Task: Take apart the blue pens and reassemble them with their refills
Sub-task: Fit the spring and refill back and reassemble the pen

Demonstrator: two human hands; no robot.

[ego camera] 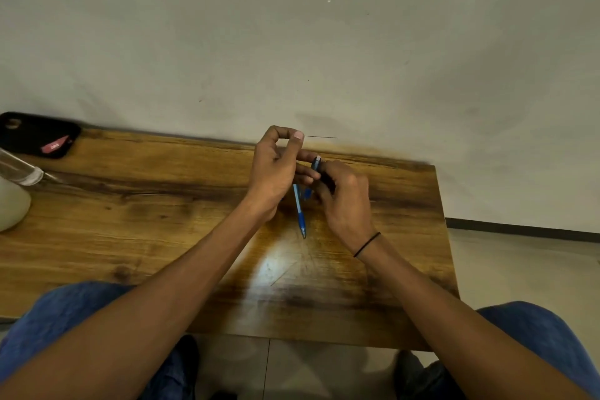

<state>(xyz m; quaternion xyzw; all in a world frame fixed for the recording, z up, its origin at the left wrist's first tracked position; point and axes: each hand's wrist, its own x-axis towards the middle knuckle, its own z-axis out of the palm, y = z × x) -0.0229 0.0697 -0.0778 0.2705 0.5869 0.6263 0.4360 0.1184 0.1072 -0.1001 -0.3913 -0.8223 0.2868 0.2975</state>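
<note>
Right hand (344, 198) gripping pen barrel (316, 163), refill (319, 137) pinched

Wooden table (130, 237) with dark grain streaks and a bright glare patch near the middle, pushed against a plain off-white wall (292, 42) with a few small marks. Far left corner of the table: black phone case (35, 135) with a red label on it, lying flat — just in front of it a clear glass or plastic item (19, 169), tilted, and a pale rounded object (11, 204) cut off by the frame edge. Light tiled floor (519, 269) right of and below the table, dark skirting strip (519, 226) along the wall base.
</note>
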